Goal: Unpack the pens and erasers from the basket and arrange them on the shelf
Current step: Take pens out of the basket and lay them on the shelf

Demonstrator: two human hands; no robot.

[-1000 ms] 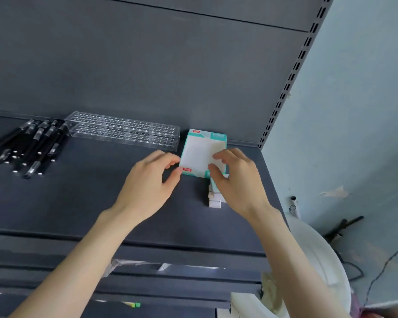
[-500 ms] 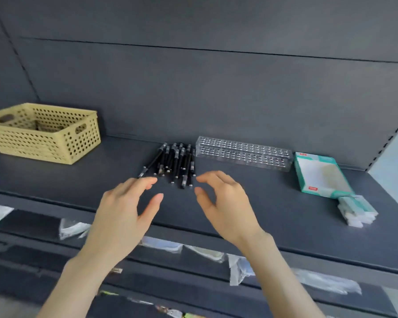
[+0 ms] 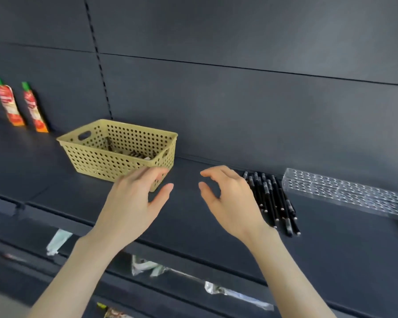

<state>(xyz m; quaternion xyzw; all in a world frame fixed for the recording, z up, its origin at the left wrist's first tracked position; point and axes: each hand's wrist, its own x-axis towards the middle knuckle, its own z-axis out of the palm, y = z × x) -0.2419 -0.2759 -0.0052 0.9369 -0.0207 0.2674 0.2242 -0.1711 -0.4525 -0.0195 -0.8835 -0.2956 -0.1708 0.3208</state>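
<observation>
Left hand (image 3: 133, 203) and right hand (image 3: 230, 203) hover, fingers loose, empty; one basket (image 3: 115, 154) centre-left, one heap of pens (image 3: 274, 198) right, two pouches (image 3: 9, 102) upper left.

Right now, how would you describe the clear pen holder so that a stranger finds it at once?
On the dark shelf, go right from the yellow basket, past the pile of black pens. Directly right of the pens lies the clear pen holder. It alone is see-through: a long, low block dotted with rows of small holes.
</observation>
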